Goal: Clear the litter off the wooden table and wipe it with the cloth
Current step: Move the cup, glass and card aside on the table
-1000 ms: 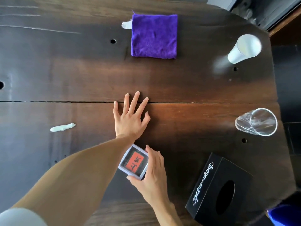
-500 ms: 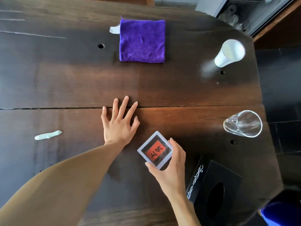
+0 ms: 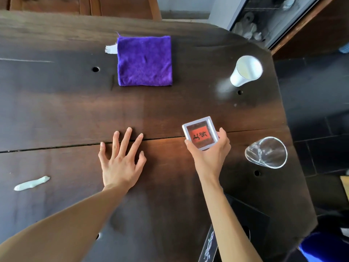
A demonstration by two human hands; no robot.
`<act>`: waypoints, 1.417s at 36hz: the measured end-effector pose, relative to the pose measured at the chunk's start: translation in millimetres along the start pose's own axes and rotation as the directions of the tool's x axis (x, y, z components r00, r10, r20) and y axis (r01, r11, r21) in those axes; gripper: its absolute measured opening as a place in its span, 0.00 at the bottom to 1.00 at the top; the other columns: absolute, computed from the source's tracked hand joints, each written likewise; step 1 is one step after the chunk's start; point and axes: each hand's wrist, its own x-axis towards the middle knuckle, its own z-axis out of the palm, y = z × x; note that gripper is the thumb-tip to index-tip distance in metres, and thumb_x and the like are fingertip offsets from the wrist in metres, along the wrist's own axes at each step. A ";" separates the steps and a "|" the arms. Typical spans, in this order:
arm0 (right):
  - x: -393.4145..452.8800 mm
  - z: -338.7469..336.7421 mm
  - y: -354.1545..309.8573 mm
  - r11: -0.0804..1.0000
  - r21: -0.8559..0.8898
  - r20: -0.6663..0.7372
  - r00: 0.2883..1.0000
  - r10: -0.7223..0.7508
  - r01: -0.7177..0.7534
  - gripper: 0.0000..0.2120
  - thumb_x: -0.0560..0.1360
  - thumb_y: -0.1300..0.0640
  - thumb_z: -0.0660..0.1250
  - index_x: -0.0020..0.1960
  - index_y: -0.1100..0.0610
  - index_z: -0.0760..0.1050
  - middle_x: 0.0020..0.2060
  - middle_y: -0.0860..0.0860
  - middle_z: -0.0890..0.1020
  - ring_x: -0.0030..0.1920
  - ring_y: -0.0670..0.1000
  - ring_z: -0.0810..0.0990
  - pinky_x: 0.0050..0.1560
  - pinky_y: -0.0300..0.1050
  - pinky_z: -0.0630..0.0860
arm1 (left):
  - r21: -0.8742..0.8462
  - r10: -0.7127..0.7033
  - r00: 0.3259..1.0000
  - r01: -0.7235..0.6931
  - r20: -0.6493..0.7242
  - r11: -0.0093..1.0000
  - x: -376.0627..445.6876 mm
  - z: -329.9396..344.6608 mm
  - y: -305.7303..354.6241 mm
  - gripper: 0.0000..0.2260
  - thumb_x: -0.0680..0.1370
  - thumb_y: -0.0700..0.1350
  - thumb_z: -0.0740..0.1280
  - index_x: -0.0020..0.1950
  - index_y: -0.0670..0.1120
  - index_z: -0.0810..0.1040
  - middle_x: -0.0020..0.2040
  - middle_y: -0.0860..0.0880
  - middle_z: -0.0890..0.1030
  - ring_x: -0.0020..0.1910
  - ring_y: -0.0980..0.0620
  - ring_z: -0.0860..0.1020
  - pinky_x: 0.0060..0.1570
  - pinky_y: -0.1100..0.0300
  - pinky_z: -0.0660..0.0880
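Note:
My right hand [image 3: 209,154] grips a small white square box with a red label [image 3: 200,134], held just above the dark wooden table [image 3: 75,110] right of centre. My left hand [image 3: 121,159] lies flat on the table with fingers spread, holding nothing. A folded purple cloth [image 3: 144,60] with a white tag rests at the far middle of the table. A twisted white scrap of litter [image 3: 32,183] lies at the left. A white paper cup [image 3: 245,73] stands at the far right.
A clear drinking glass [image 3: 266,153] stands near the right edge. A black tissue box [image 3: 243,224] sits at the near right, partly behind my right forearm. Small round holes dot the tabletop. Dark tiled floor lies beyond the right edge.
My right hand has carried the white box forward and to the right, away from my left wrist. My left hand stays flat on the table.

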 end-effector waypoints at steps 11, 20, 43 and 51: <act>68.6 15.9 -20.5 0.995 -0.091 -0.116 0.992 0.041 -0.051 0.51 0.65 0.44 0.81 0.78 0.59 0.58 0.72 0.55 0.68 0.72 0.53 0.62 0.69 0.50 0.69 | 0.022 0.006 0.999 -0.006 -0.032 1.000 0.6 1.0 -0.3 0.26 0.80 0.58 0.54 0.78 0.60 0.67 0.82 0.53 0.62 0.82 0.45 0.57 0.75 0.34 0.52; 79.1 34.0 -28.6 0.991 -0.106 -0.209 0.976 0.055 -0.078 0.49 0.66 0.37 0.78 0.77 0.58 0.61 0.72 0.55 0.70 0.71 0.54 0.65 0.67 0.58 0.75 | 0.023 0.000 0.999 0.001 -0.049 1.000 -1.1 0.4 -0.1 0.26 0.79 0.58 0.54 0.77 0.59 0.69 0.82 0.52 0.63 0.81 0.44 0.58 0.75 0.34 0.52; 85.6 14.5 -4.0 0.975 -0.217 -0.018 0.998 -0.056 0.051 0.47 0.65 0.37 0.79 0.76 0.55 0.64 0.73 0.54 0.69 0.71 0.53 0.65 0.70 0.56 0.70 | 0.022 -0.001 0.999 0.002 -0.051 1.000 -1.0 1.1 0.5 0.26 0.79 0.57 0.54 0.77 0.60 0.69 0.81 0.52 0.64 0.80 0.44 0.60 0.74 0.34 0.52; 101.1 21.0 -14.5 0.968 -0.237 -0.011 0.996 -0.091 0.086 0.47 0.64 0.31 0.73 0.75 0.54 0.65 0.72 0.54 0.70 0.71 0.54 0.67 0.70 0.57 0.69 | 0.035 0.000 0.999 0.002 -0.048 0.999 0.1 1.2 -0.2 0.26 0.79 0.57 0.54 0.77 0.60 0.69 0.81 0.52 0.64 0.81 0.44 0.58 0.74 0.34 0.52</act>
